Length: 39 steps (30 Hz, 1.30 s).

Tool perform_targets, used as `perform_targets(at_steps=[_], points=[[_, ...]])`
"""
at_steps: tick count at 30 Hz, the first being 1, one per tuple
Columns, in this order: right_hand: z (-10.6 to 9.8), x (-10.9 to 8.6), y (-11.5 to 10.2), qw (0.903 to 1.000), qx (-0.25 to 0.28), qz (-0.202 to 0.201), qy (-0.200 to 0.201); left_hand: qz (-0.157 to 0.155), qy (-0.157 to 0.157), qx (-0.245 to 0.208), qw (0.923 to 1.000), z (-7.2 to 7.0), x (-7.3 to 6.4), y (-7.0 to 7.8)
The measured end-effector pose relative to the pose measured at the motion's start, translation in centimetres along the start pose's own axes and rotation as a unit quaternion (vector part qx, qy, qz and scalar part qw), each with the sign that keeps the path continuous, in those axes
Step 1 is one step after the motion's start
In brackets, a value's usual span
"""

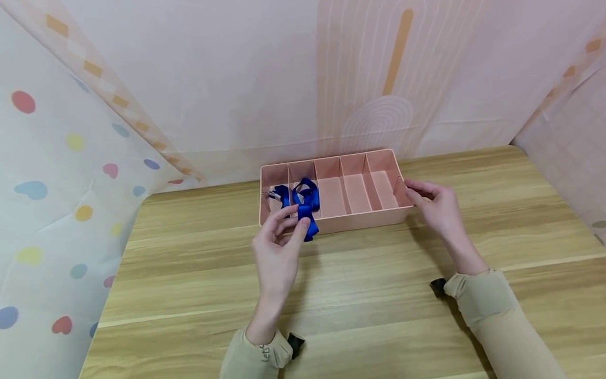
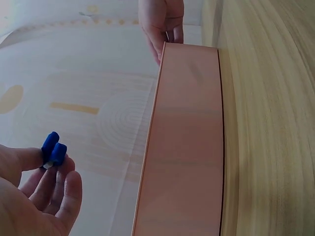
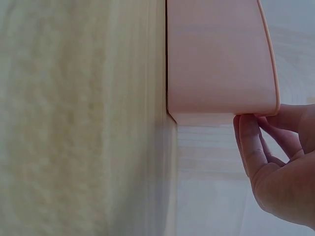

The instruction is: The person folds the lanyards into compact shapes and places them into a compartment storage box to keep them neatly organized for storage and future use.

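My left hand (image 1: 278, 255) pinches a looped piece of blue satin ribbon (image 1: 305, 211) between thumb and fingertips, close over the front edge of a pink divided box (image 1: 364, 218). In the left wrist view this ribbon (image 2: 59, 153) shows two folded loops and a small whitish bit. My right hand (image 1: 437, 208) grips the box's right end, its thumb at the rim and its fingers against the outer wall (image 3: 221, 73). More blue ribbon (image 1: 307, 196) lies in the second compartment from the left. The leftmost one holds blue ribbon (image 1: 283, 195) with pale ends, partly hidden behind my left fingers.
The box stands on a wood-grain table (image 1: 189, 273), near its back edge. Behind it hangs a pale patterned cloth (image 1: 265, 79), and a dotted one (image 1: 57, 210) borders the left side. Dark straps (image 1: 296, 345) show at both sleeve cuffs.
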State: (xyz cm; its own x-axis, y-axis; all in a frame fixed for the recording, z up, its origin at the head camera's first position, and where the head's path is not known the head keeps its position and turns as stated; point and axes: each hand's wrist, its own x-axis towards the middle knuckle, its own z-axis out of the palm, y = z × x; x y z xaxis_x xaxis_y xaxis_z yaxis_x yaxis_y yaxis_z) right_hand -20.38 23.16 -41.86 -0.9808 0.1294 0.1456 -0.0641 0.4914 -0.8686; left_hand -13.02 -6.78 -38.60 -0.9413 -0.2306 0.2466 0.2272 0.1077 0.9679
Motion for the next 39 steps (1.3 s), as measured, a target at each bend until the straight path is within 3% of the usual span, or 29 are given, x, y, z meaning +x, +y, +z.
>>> perform_targets(at_steps=[13, 18, 24, 39], points=[[0.5, 0.1, 0.1, 0.9999, 0.013, 0.010, -0.003, -0.011, -0.007, 0.003, 0.9999, 0.0, 0.2, -0.2], [0.7, 0.3, 0.1, 0.9999, 0.007, 0.013, -0.004, -0.010, -0.030, 0.039, 0.9987, -0.1, 0.8, -0.6], [0.8, 0.6, -0.2, 0.9998, -0.018, 0.012, -0.004, 0.005, -0.068, 0.089, 0.9937, 0.0, 3.0, -0.9], [1.5, 1.4, -0.6, 0.9988, -0.045, -0.018, -0.012, -0.022, -0.161, 0.193, 0.9676, 0.4, 10.3, -0.4]])
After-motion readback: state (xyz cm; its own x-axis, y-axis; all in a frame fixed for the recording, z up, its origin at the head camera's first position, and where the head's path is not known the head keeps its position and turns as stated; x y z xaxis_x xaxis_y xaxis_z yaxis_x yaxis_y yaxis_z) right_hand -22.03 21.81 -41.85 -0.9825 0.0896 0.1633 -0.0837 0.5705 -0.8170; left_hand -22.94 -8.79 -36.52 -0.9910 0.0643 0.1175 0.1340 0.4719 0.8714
